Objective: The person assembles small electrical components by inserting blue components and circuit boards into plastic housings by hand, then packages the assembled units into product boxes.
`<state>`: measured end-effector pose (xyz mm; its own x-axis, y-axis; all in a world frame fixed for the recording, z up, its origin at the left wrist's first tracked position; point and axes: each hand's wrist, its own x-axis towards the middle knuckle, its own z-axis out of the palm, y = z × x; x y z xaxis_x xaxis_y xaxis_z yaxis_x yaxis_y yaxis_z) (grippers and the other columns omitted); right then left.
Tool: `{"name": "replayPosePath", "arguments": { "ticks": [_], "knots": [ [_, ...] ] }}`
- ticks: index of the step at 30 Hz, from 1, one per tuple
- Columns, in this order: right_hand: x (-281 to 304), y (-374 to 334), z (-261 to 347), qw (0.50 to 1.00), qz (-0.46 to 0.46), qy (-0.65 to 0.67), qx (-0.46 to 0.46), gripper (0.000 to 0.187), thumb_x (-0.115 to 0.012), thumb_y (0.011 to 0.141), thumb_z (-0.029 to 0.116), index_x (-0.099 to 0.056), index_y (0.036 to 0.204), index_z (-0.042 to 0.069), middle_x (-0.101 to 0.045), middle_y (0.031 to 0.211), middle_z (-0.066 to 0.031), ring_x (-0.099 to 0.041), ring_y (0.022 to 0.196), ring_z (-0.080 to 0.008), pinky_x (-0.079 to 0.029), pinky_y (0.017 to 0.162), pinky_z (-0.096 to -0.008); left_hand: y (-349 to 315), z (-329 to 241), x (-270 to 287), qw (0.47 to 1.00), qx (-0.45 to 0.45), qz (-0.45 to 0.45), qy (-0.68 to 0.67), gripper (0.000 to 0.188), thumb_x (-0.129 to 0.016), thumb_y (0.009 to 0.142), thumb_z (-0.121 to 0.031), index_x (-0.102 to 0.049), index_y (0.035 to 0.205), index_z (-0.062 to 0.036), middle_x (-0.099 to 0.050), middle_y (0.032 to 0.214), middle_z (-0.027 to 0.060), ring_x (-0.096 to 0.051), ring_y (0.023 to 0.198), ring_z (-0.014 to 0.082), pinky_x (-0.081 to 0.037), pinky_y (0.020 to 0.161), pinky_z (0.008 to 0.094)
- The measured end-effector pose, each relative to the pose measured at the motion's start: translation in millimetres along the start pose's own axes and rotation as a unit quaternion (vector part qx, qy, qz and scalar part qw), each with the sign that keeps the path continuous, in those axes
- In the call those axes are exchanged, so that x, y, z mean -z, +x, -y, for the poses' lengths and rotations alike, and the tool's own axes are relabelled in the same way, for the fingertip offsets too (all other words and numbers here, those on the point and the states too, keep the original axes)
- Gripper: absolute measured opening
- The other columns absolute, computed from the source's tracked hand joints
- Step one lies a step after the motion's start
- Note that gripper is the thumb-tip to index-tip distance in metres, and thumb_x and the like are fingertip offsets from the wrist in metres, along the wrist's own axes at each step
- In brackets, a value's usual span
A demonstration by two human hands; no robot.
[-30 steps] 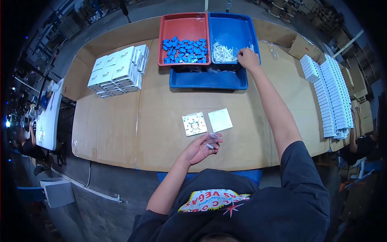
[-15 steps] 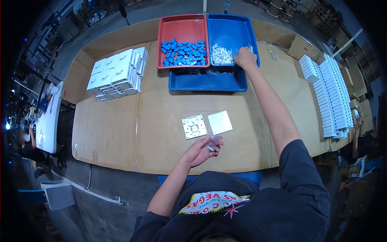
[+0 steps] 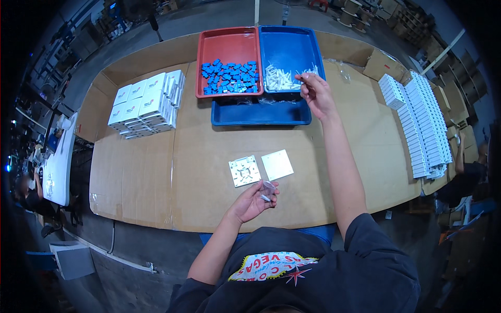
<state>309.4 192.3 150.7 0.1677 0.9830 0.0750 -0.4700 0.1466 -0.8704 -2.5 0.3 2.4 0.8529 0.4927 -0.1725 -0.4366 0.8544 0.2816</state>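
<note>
My left hand [image 3: 248, 205] is closed on a small clear plastic bag [image 3: 268, 187] near the table's front edge; a little white piece shows at its lower part. My right hand [image 3: 317, 95] is over the front right corner of the blue tray [image 3: 290, 44], thumb and fingers pinched together. Whatever lies between those fingertips is too small to make out. Small white pieces [image 3: 278, 79] lie heaped inside that tray. Just beyond my left hand rest a square white housing [image 3: 244, 171] with its inside showing and, beside it, a flat white square plate [image 3: 277, 165].
A red tray [image 3: 229, 48] with blue connector-like parts [image 3: 227, 78] adjoins the blue one. Under their front edges sits another blue tray [image 3: 261, 119]. White boxes [image 3: 146, 107] are stacked at left, and long rows of white housings [image 3: 425, 125] stand at right.
My right hand has lifted out of the white pieces and drawn back toward the tray's front edge, fingers pinched. My left hand still holds the bag. The whole view has shifted slightly.
</note>
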Motion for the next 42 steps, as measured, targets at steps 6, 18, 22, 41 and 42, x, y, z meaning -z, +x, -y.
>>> {"name": "replayPosePath", "arguments": {
  "ticks": [6, 18, 22, 41, 42],
  "knots": [
    [12, -59, -29, 0.996, -0.010, -0.072, -0.057, 0.010, -0.072, 0.097, 0.009, -0.071, 0.105, 0.002, -0.074, 0.098, -0.0068, -0.053, 0.066, -0.0042, -0.041, 0.057, -0.0215, -1, 7, -1, 0.996, -0.060, 0.027, -0.068, 0.055, -0.046, 0.113, -0.039, -0.046, 0.152, -0.0010, -0.065, 0.134, 0.0131, -0.068, 0.109, 0.0258, -0.055, 0.097, 0.0422],
    [-17, -202, -71, 0.958, 0.046, -0.249, -0.134, 0.021, -0.074, 0.096, 0.006, -0.079, 0.115, 0.001, -0.065, 0.081, 0.0056, -0.047, 0.068, -0.0017, -0.036, 0.059, -0.0214, -12, -7, -36, 0.991, -0.092, -0.087, -0.036, 0.053, -0.048, 0.112, -0.043, -0.052, 0.149, -0.0049, -0.071, 0.127, 0.0100, -0.070, 0.109, 0.0225, -0.057, 0.095, 0.0387],
    [-31, -207, -68, 0.970, 0.058, -0.209, -0.108, 0.011, -0.075, 0.096, 0.007, -0.079, 0.105, 0.003, -0.064, 0.079, 0.0065, -0.046, 0.067, -0.0001, -0.035, 0.058, -0.0212, -11, 0, -31, 0.990, -0.091, -0.108, -0.002, 0.051, -0.047, 0.112, -0.042, -0.054, 0.147, -0.0050, -0.071, 0.130, 0.0108, -0.070, 0.112, 0.0231, -0.056, 0.097, 0.0396],
    [-34, -171, -51, 0.822, 0.399, -0.388, -0.121, 0.010, -0.076, 0.087, 0.003, -0.078, 0.097, 0.000, -0.074, 0.111, -0.0083, -0.069, 0.096, -0.0180, -0.055, 0.086, -0.0326, -12, 4, -36, 0.987, -0.021, -0.142, 0.077, 0.044, -0.050, 0.112, -0.041, -0.061, 0.134, -0.0047, -0.072, 0.123, 0.0098, -0.072, 0.106, 0.0183, -0.060, 0.086, 0.0355],
    [-33, -171, -51, 0.813, 0.407, -0.391, -0.142, 0.011, -0.076, 0.087, 0.002, -0.078, 0.097, -0.001, -0.074, 0.114, -0.0087, -0.069, 0.097, -0.0180, -0.055, 0.086, -0.0329, -12, 4, -35, 0.987, -0.021, -0.143, 0.077, 0.044, -0.050, 0.112, -0.041, -0.061, 0.134, -0.0047, -0.072, 0.123, 0.0098, -0.072, 0.106, 0.0183, -0.060, 0.086, 0.0355]
  ]
}}
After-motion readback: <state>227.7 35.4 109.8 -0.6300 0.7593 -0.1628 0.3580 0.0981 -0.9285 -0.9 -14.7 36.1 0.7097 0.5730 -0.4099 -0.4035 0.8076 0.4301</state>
